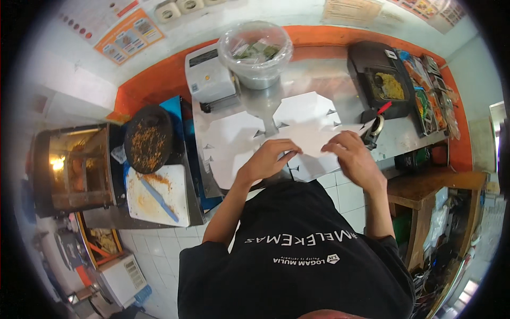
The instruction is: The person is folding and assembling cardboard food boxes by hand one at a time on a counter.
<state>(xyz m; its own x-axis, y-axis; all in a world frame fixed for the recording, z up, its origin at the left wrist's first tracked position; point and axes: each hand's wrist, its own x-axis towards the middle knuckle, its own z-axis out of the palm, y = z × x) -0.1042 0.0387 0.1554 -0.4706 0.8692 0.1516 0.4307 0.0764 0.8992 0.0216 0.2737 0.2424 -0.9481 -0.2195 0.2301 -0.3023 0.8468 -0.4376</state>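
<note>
Near the front edge of the steel table (313, 80), I hold a white flat cardboard box blank (308, 139) with slits along its edges. My left hand (269, 158) is closed in a pinch at its near left edge. At its near right edge my right hand (352, 155) also pinches, thumb and fingers together. Another flat white blank (234, 135) lies to the left. Beyond my hands a further white panel (305, 108) stretches to the back; whether it belongs to the held blank I cannot tell.
A grey label printer (211, 74) and a plastic-lined tub (255, 66) stand behind. At left are a dark pan of brown crumbs (149, 138), a cutting board (141, 210) with a blue knife (159, 199), and a lit glass cabinet (74, 170). A tape dispenser (376, 130) stands right.
</note>
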